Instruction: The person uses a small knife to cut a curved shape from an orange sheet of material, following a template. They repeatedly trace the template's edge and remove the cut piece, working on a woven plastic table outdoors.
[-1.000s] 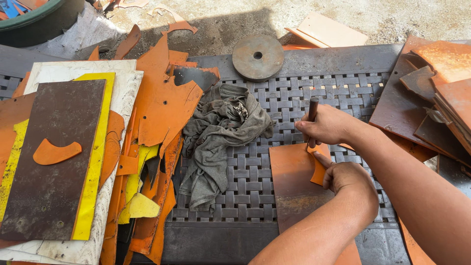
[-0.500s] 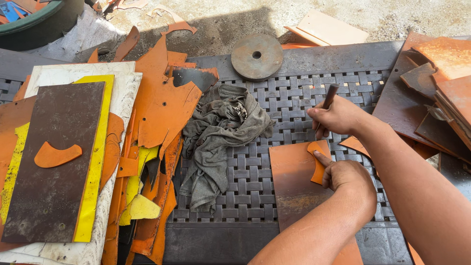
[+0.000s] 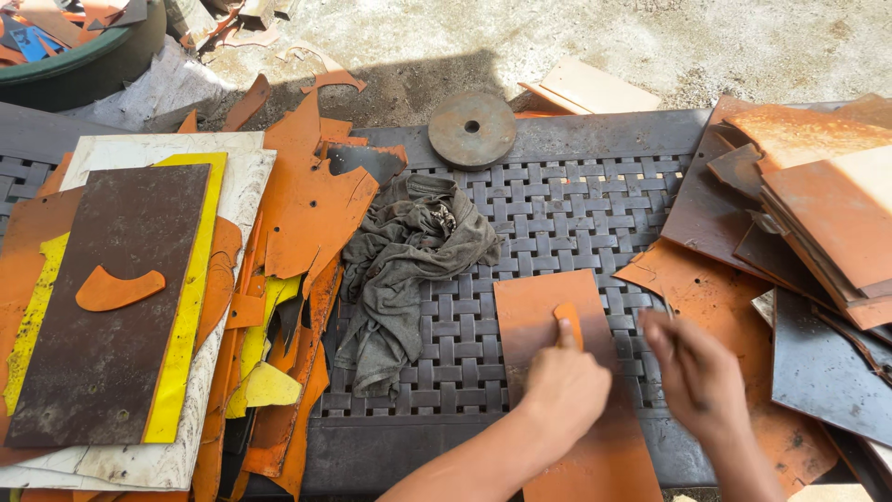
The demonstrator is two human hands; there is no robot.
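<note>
Orange rectangular leather sheet (image 3: pixel 557 372) flat at near edge of dark woven plastic table (image 3: pixel 557 214). Left hand (image 3: pixel 562 390) pins small orange template piece (image 3: pixel 568 323) on it, steadying for marking. Right hand (image 3: pixel 697 376) blurred, fist closed around thin tool, barely visible. Grey crumpled rag (image 3: pixel 404 270) just left.

sunlit gritty concrete ground (image 3: pixel 650 46) behind a dark woven-pattern table (image 3: pixel 557 214).
</note>
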